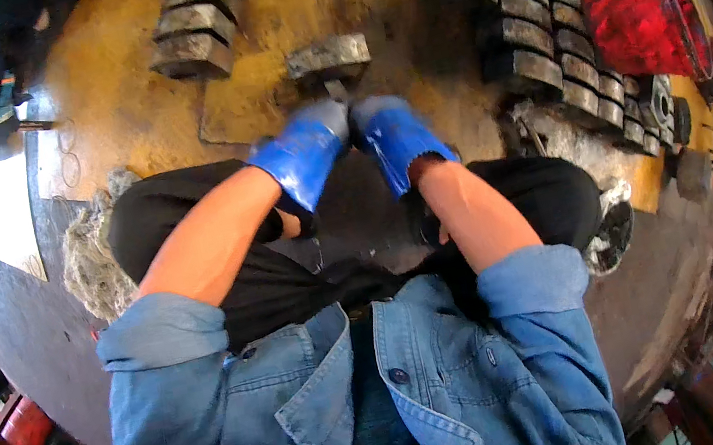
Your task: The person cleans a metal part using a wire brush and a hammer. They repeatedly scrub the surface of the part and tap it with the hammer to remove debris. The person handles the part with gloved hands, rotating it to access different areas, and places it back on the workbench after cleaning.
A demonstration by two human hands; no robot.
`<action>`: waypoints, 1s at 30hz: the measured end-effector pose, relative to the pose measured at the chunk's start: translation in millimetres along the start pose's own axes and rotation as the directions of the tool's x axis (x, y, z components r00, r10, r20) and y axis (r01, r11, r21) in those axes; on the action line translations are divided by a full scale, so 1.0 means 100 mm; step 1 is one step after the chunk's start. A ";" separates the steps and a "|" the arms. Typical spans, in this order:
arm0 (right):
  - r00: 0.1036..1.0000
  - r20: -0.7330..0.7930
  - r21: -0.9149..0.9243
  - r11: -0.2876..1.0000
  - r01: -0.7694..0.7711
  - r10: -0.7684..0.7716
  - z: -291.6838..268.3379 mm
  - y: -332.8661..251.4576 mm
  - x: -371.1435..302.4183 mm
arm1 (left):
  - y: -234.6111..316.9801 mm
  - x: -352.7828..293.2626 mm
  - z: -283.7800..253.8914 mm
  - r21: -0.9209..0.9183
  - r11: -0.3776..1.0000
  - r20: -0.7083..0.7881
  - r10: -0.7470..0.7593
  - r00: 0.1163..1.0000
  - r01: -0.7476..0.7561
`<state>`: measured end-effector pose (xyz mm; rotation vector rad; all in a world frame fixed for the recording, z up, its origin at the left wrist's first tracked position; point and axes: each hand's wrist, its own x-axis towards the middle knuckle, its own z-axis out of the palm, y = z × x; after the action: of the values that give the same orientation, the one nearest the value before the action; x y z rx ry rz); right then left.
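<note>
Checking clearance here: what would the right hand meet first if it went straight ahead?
Probably the lone grey metal block beyond the right hand, though depth is unclear and the small grey piece may come first.

White glare at far left — dimmer right rim, fisheye distortion, black corners.

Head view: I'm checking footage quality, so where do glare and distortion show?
Head view: white glare at the far left edge; head view: highlights on the shiny blue left glove; head view: fisheye distortion rounds the picture, leaving black corners.
</note>
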<state>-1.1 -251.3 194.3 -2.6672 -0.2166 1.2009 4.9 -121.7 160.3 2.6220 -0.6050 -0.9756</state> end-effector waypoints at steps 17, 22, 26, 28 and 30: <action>0.752 -0.481 -0.376 0.880 0.288 -0.452 0.03 -0.11 -0.06 | -0.01 -0.24 -0.17 -0.467 0.869 -0.374 -0.364 0.853 0.166; 0.807 -0.488 -0.197 0.943 0.268 -0.332 0.12 0.33 0.06 | 0.37 -0.55 -0.49 -0.168 0.985 -0.679 -0.094 0.728 -0.029; 0.873 -0.299 -0.357 0.894 0.272 -0.385 -0.35 0.16 -0.40 | 0.21 -0.47 -0.40 -0.261 0.965 -0.540 -0.118 0.834 -0.032; 0.866 -0.368 -0.370 0.908 0.197 -0.338 -0.52 0.47 -0.51 | 0.38 -0.70 -0.52 -0.281 0.948 -0.564 -0.038 0.825 -0.149; 0.843 -0.459 -0.232 0.954 0.191 -0.281 -0.90 0.80 -0.58 | 0.60 -1.14 -0.85 -0.809 0.584 -0.308 -0.318 0.897 -0.071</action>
<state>32.5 -353.1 274.6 -2.8789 -0.5708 0.4235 -33.3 -110.8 310.1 1.9129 0.1569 -0.4733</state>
